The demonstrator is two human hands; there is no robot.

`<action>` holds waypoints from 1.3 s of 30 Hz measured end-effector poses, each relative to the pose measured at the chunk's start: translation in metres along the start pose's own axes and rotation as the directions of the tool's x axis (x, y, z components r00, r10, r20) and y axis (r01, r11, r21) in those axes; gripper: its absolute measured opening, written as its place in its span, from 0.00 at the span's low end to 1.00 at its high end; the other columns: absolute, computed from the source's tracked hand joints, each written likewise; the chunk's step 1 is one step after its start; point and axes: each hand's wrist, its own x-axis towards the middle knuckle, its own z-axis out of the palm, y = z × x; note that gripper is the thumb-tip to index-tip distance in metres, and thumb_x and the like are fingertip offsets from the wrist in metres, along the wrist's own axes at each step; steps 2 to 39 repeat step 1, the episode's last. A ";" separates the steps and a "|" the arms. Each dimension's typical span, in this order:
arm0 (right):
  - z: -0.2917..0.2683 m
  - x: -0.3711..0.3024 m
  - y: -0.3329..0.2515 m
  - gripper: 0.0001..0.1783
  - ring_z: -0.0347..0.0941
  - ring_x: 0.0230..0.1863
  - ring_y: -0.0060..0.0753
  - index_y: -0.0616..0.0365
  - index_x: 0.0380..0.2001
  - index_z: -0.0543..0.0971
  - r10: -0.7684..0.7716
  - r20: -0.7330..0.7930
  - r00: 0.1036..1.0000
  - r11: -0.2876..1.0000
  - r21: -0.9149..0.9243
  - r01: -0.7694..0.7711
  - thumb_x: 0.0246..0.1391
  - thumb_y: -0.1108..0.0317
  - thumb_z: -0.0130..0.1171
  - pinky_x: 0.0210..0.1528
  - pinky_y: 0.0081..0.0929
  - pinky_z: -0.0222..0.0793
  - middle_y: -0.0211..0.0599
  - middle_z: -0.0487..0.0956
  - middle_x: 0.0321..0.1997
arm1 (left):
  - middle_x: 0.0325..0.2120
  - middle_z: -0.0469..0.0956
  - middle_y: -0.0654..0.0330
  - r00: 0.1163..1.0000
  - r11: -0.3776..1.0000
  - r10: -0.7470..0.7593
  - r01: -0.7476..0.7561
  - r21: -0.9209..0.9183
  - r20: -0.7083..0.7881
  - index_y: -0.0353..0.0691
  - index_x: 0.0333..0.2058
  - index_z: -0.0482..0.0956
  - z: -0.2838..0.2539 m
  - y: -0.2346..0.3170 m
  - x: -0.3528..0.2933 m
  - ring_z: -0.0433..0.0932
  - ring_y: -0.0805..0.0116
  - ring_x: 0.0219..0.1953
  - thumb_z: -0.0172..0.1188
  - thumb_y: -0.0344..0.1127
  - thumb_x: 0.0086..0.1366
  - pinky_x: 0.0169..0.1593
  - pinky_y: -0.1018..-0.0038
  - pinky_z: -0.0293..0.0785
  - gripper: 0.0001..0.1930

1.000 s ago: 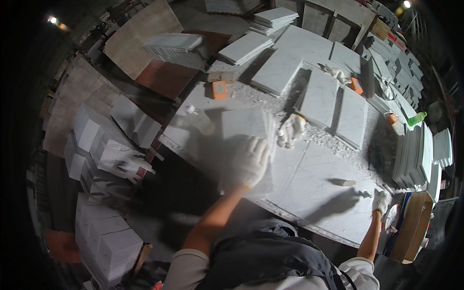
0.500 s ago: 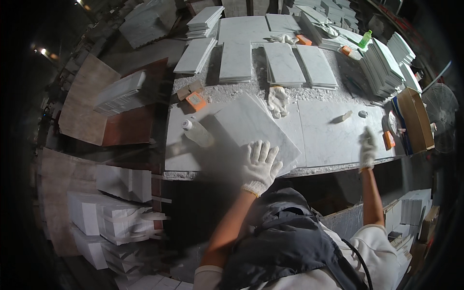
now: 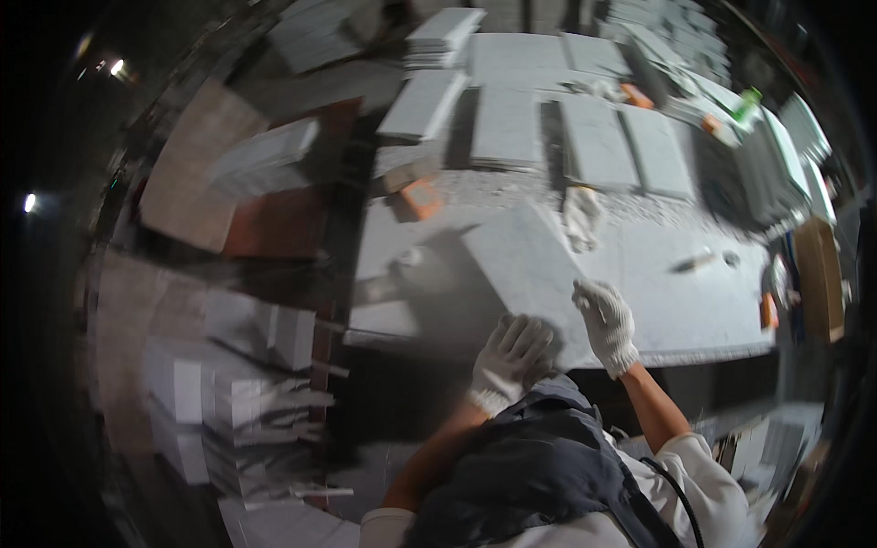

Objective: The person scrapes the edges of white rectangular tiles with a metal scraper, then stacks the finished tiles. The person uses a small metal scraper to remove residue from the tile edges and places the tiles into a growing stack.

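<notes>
My left hand [image 3: 512,363], in a white knitted glove, lies on the near edge of a pale marble tile [image 3: 521,265], its fingers extended. The tile sits askew on the worktable [image 3: 676,310]. At the tile's right edge, my gloved right hand [image 3: 607,327] is closed with bent fingers; what they hold, if anything, is hidden. Just beyond the tile lies a loose white glove [image 3: 582,219]. Left of it, a whitish bottle [image 3: 406,260] blurs into shadow, and an orange block [image 3: 422,198] rests farther back.
Flat tiles [image 3: 505,128] lie in a row across the table's far half. Upright slabs [image 3: 776,173] and a cardboard box [image 3: 816,279] line the right side. A green bottle [image 3: 747,105] stands at the back right. White stacked blocks [image 3: 265,393] fill the lower left.
My right hand has come in from the table's right side to the tile. My left hand has slid toward the tile's near edge. The whole view has shifted and blurred.
</notes>
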 end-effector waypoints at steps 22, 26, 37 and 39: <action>0.007 0.008 -0.003 0.14 0.81 0.49 0.35 0.55 0.54 0.83 -0.093 0.096 0.991 0.996 0.021 0.091 0.67 0.71 0.60 0.53 0.29 0.75 0.43 0.84 0.47 | 0.63 0.72 0.50 0.998 0.998 -0.049 0.050 0.037 -0.033 0.43 0.61 0.75 -0.006 -0.014 -0.003 0.72 0.48 0.65 0.63 0.51 0.67 0.72 0.45 0.61 0.29; 0.007 0.008 -0.003 0.14 0.81 0.49 0.35 0.55 0.54 0.83 -0.093 0.096 0.991 0.996 0.021 0.091 0.67 0.71 0.60 0.53 0.29 0.75 0.43 0.84 0.47 | 0.63 0.72 0.50 0.998 0.998 -0.049 0.050 0.037 -0.033 0.43 0.61 0.75 -0.006 -0.014 -0.003 0.72 0.48 0.65 0.63 0.51 0.67 0.72 0.45 0.61 0.29; 0.007 0.008 -0.003 0.14 0.81 0.49 0.35 0.55 0.54 0.83 -0.093 0.096 0.991 0.996 0.021 0.091 0.67 0.71 0.60 0.53 0.29 0.75 0.43 0.84 0.47 | 0.63 0.72 0.50 0.998 0.998 -0.049 0.050 0.037 -0.033 0.43 0.61 0.75 -0.006 -0.014 -0.003 0.72 0.48 0.65 0.63 0.51 0.67 0.72 0.45 0.61 0.29; 0.007 0.008 -0.003 0.14 0.81 0.49 0.35 0.55 0.54 0.83 -0.093 0.096 0.991 0.996 0.021 0.091 0.67 0.71 0.60 0.53 0.29 0.75 0.43 0.84 0.47 | 0.63 0.72 0.50 0.998 0.998 -0.049 0.050 0.037 -0.033 0.43 0.61 0.75 -0.006 -0.014 -0.003 0.72 0.48 0.65 0.63 0.51 0.67 0.72 0.45 0.61 0.29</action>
